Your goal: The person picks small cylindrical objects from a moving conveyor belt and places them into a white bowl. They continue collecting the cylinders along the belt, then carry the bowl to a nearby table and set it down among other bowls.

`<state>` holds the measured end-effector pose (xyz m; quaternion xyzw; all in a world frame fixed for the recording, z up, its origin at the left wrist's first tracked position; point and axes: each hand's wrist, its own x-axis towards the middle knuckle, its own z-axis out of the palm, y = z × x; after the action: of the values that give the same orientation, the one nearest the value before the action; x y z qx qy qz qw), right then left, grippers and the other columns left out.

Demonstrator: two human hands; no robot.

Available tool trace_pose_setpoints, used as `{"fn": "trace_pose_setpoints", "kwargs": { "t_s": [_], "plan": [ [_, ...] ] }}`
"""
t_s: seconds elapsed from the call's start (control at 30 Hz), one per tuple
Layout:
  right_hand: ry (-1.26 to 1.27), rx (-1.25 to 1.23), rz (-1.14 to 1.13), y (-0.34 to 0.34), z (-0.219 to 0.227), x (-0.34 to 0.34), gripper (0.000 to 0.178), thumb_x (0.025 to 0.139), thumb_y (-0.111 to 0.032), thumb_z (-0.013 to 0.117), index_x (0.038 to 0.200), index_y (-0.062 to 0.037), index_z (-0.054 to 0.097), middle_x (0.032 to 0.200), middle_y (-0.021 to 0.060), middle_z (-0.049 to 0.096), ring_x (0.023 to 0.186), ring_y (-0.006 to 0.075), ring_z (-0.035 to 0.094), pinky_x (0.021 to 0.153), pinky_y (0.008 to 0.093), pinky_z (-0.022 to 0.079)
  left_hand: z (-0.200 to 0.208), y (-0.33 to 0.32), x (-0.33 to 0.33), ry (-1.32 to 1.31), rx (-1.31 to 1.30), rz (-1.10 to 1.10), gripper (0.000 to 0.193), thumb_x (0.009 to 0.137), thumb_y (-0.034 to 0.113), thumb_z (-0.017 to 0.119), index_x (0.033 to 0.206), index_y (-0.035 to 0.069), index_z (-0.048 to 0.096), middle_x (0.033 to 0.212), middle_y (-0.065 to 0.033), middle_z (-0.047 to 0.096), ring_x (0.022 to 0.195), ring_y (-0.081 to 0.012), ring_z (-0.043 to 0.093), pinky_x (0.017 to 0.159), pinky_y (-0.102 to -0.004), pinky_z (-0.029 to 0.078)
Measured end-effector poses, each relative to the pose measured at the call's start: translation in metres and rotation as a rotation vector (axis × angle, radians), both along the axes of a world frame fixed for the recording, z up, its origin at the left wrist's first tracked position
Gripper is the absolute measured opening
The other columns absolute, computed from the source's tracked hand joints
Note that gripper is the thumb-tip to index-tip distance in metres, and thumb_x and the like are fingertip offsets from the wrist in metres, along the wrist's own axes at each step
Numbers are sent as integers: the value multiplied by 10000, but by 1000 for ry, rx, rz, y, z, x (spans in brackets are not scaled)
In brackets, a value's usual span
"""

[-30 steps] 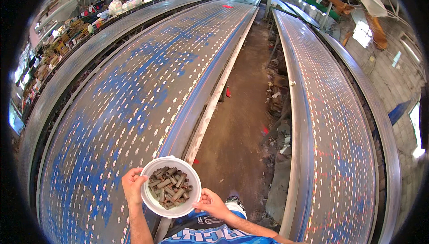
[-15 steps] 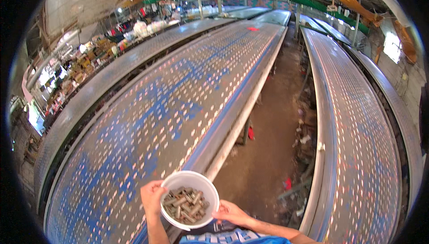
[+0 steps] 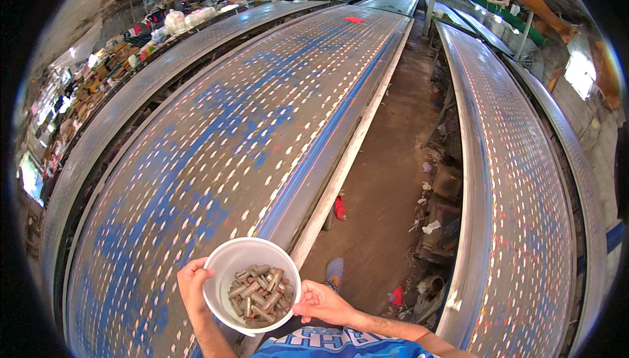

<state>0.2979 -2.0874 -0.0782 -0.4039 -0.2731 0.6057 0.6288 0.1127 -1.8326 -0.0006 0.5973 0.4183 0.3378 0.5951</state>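
A round white plastic bowl [image 3: 219, 296] hangs in front of me, above the near edge of a long table [image 3: 275, 181]. Inside it lies a heap of short, greyish-brown cylindrical pieces [image 3: 262, 296], possibly metal pins. My left hand [image 3: 194, 284] grips the bowl's left side, thumb over the rim and fingers outside. On the right side, my right hand [image 3: 321, 303] pinches the rim. Neither hand touches the pieces. Blue colour and rows of small white marks cover the tabletop.
A brown aisle floor [image 3: 386, 181] runs between this table and another long marked table [image 3: 517, 181] on the right. Red scraps [image 3: 339, 208] and debris lie along the aisle. A red cloth [image 3: 354, 19] rests far up the table. Piled goods [image 3: 121, 56] line the left wall.
My view has tilted down and shifted ahead along the table. The bowl sits a little further left in view, still in both hands. A foot now shows in the aisle.
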Motion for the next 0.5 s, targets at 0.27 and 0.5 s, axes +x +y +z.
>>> {"fn": "trace_pose_setpoints", "kwargs": {
  "t_s": [0.27,0.5],
  "plan": [
    [-276,40,-96,99,38,257,367,1021,-299,779,1101,-30,542,940,42,670,792,88,659,673,254,538,-12,100,251,-206,12,89,352,794,106,718,1105,-59,732,928,-90,756,777,-151,692,751,-270,544],
    [-77,32,-109,192,-35,442,344,1061,-342,719,1118,-52,543,951,35,658,741,91,656,653,257,532,-102,181,440,-224,-140,243,273,856,204,717,1082,50,715,975,-56,716,951,-192,690,869,-336,546]
  ]
}}
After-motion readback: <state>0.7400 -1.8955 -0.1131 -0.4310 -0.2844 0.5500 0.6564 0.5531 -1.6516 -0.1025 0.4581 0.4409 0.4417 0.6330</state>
